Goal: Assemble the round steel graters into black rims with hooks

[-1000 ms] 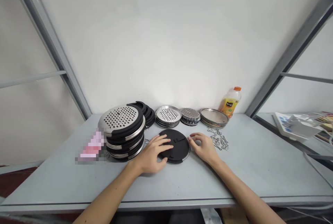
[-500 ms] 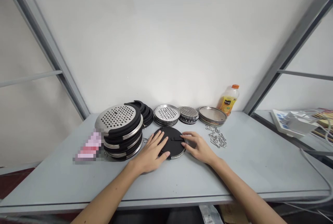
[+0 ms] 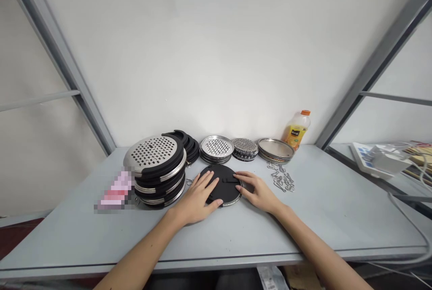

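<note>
A round black disc with a shiny metal rim (image 3: 225, 185) lies flat on the table in front of me. A short raised piece sits on its face. My left hand (image 3: 199, 195) rests over the disc's left side, fingers spread, with the thumb near its front edge. At the right edge, my right hand (image 3: 257, 190) touches the disc with outstretched fingertips, the thumb apart from them. To the left rises a stack of perforated metal discs with black edging (image 3: 153, 157). A small wire clip (image 3: 189, 182) shows between that stack and my left hand.
Along the wall stand black curved parts (image 3: 191, 146), grater discs (image 3: 218, 147), smaller grater discs (image 3: 245, 147) and plain metal discs (image 3: 276, 148). Wire clips (image 3: 282, 178) lie in front of them. A juice bottle (image 3: 297, 130) stands behind; a power strip (image 3: 373, 164) lies right.
Both hands stay at the disc. My left thumb has shifted very slightly right and down along the front edge; nothing else has visibly moved.
</note>
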### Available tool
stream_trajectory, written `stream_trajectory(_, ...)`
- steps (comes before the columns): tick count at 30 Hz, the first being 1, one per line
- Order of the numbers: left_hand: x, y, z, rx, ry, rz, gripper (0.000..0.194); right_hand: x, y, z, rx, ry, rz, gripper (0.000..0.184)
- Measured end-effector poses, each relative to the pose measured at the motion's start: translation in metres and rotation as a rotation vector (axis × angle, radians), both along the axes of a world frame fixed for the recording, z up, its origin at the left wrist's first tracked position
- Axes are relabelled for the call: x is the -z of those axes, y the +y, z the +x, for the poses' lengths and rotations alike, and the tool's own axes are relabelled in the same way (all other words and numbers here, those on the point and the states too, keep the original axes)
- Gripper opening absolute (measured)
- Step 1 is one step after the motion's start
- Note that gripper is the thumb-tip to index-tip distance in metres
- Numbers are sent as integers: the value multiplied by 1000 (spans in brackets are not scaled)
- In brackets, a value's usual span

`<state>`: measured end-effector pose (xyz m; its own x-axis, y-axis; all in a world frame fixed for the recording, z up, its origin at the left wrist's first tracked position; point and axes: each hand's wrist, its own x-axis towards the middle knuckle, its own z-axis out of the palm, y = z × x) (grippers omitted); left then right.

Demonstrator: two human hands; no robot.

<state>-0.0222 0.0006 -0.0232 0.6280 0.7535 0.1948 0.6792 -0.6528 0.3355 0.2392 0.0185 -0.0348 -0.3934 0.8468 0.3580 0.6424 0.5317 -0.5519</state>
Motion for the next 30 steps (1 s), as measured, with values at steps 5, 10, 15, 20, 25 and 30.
stream_trajectory(5, -1, 0, -1, 6, -18, -1, 63, 0, 2, 4, 31, -24, 26, 39)
stream_trajectory(10, -4, -2, -3, 4, -20, 6, 59, 2, 19, 38, 366, -186, 184, 35)
stream_trajectory(15, -5, -3, -4, 7, -42, 23, 54, 12, 32, 66, 747, -438, 145, 39)
stream_trajectory(20, -7, -4, -4, 1, -50, 0, 57, 15, 30, 64, 764, -475, 23, 37)
stream_trajectory(25, -9, -3, -4, -12, -26, -9, 59, 13, 31, 66, 743, -430, 65, 29)
stream_trajectory(30, -8, -3, -4, -3, -57, -6, 58, 13, 34, 70, 648, -324, 138, 23)
